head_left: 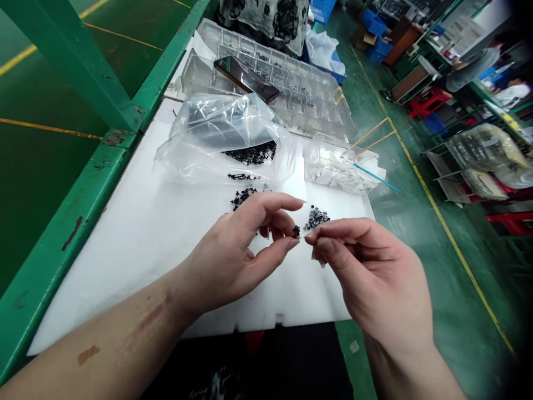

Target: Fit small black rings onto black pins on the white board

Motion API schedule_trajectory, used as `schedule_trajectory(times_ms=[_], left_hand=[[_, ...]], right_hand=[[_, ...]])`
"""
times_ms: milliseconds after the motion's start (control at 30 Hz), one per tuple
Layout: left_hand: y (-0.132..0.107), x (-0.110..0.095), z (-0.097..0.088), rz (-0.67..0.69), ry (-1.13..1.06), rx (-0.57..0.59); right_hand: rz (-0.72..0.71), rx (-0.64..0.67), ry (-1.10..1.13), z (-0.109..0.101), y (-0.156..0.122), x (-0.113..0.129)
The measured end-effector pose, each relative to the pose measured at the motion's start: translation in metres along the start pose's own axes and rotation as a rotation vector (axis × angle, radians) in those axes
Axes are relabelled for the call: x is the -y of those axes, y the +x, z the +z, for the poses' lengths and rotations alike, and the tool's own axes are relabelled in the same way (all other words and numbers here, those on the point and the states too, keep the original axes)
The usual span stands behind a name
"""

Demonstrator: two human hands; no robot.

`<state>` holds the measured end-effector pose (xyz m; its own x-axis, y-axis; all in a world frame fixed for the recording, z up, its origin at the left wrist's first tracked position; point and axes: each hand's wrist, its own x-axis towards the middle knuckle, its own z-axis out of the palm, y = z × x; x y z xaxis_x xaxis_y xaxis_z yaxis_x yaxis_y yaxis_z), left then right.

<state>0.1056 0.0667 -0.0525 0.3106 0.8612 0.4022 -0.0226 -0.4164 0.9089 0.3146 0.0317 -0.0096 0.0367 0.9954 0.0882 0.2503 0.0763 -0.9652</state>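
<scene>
Centre frame: left hand [239, 250] pinches tiny black plastic part [296, 230] between fingertips, forefinger raised | right of centre: right hand [385, 272], thumb and forefinger closed together, contents hidden | slack pinch could drop the part among small round black-and-silver pieces [316, 218] just beyond | upper centre: dark rectangular phone [245, 79], if bumped, could slide across clear plastic tray [200, 72]

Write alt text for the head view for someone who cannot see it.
A left hand holds a tiny black part beside the pinched right hand, above a white work surface. Beyond lie a pile of small round parts, a clear bag of black pieces, and a phone on a clear divided tray.
</scene>
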Motion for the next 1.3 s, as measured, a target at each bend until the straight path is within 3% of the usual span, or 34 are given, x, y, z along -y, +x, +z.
schedule_trajectory(times_ms=[167, 367, 733, 900, 1100, 1300], left_hand=[[0.0, 0.001, 0.002, 0.032, 0.027, 0.0], [0.001, 0.0, 0.002, 0.095, 0.057, 0.003], [0.001, -0.001, 0.002, 0.15, 0.13, -0.018], [0.001, 0.001, 0.001, 0.215, 0.232, -0.013], [0.002, 0.005, -0.004, 0.313, 0.38, 0.004], [0.0, 0.011, -0.01, 0.325, 0.449, 0.043]], right_hand=[[-0.198, 0.014, -0.185, 0.002, 0.004, 0.003], [-0.161, 0.072, -0.082, 0.008, 0.007, 0.002], [-0.147, 0.097, -0.084, 0.01, 0.009, 0.002], [-0.126, 0.156, -0.196, 0.007, 0.011, 0.004], [-0.348, 0.028, -0.467, 0.013, 0.004, 0.004], [-0.206, 0.021, -0.426, 0.014, 0.003, 0.003]])
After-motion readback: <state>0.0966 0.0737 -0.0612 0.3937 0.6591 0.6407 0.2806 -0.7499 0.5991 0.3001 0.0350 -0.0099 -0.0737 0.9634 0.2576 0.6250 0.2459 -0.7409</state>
